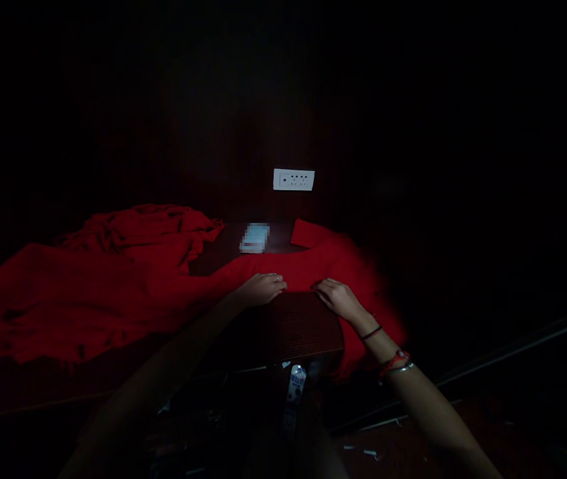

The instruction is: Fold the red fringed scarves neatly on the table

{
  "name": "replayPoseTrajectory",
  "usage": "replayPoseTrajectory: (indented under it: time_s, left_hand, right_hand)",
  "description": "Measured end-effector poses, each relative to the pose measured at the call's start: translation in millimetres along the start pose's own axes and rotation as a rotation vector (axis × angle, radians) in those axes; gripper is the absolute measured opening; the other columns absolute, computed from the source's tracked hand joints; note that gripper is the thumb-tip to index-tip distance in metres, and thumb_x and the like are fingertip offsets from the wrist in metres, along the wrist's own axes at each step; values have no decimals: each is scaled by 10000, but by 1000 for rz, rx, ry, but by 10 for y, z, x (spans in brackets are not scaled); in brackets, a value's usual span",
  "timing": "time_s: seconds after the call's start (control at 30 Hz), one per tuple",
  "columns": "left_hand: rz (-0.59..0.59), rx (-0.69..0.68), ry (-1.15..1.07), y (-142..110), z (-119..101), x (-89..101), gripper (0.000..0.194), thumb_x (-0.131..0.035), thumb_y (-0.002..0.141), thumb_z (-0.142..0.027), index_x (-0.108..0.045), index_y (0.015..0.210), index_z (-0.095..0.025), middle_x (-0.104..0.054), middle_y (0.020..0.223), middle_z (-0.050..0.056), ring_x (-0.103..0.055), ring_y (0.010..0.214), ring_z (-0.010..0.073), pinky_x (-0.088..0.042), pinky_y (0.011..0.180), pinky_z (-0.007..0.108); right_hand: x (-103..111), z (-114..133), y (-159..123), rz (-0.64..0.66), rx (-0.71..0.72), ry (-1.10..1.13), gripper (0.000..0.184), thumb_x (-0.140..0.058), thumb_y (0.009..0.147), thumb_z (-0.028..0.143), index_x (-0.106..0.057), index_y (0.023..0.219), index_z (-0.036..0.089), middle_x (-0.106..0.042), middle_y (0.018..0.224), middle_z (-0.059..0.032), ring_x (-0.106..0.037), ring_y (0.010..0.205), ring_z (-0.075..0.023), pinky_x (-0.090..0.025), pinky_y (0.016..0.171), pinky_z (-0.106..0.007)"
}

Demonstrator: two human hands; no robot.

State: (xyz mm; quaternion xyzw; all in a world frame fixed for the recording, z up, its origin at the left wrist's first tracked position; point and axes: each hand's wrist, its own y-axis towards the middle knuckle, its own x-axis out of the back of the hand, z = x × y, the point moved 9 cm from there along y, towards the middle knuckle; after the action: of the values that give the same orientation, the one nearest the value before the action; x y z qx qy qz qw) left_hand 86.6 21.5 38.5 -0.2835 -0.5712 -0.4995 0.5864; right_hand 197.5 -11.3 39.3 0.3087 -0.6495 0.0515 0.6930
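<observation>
A long red scarf (298, 269) with fringe lies across a dark wooden table (303, 326). Its middle stretch is flat, while the left part spreads in loose folds and the right part hangs past the table's edge. My left hand (262, 289), wearing a ring, has its fingers closed on the near edge of the flat stretch. A short way to the right, my right hand (339, 298) pinches that same edge with bent fingers. Bracelets circle my right wrist and forearm. The fingertips of both hands are partly lost in shadow.
A pale blue rectangular thing (255, 237), blurred, lies on the table behind the scarf. On the dark wall is a white power socket (294, 179). Below the table's front edge shows a white-and-blue patterned object (296, 382). Small white scraps (370, 454) lie on the floor.
</observation>
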Motion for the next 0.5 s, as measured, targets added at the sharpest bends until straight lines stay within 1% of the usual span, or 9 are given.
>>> replayPoseTrajectory:
  time_s: [0.23, 0.37, 0.5]
  left_hand:
    - [14, 17, -8, 2, -2, 13, 171, -367, 841, -231, -525, 892, -189, -547, 902, 20, -501, 854, 136, -372, 713, 222]
    - [-4, 25, -20, -9, 18, 13, 168, -369, 842, -232, -526, 887, -194, -548, 877, 9, -503, 838, 127, -369, 699, 210]
    - [-19, 61, 16, -28, 60, 43, 169, -368, 844, -244, -517, 910, -199, -544, 891, 7, -507, 825, 125, -369, 649, 206]
  right_hand:
    - [9, -6, 2, -19, -12, 40, 227, -350, 834, 212, -559, 890, 143, -584, 828, -64, -505, 791, -144, -405, 743, -260]
    - [13, -18, 7, -30, -24, 73, 225, -350, 836, 213, -558, 900, 155, -589, 840, -57, -512, 808, -141, -408, 743, -253]
    - [123, -71, 3, -59, -59, 48, 248, -325, 848, 220, -548, 933, 153, -591, 845, -60, -521, 795, -137, -405, 739, -250]
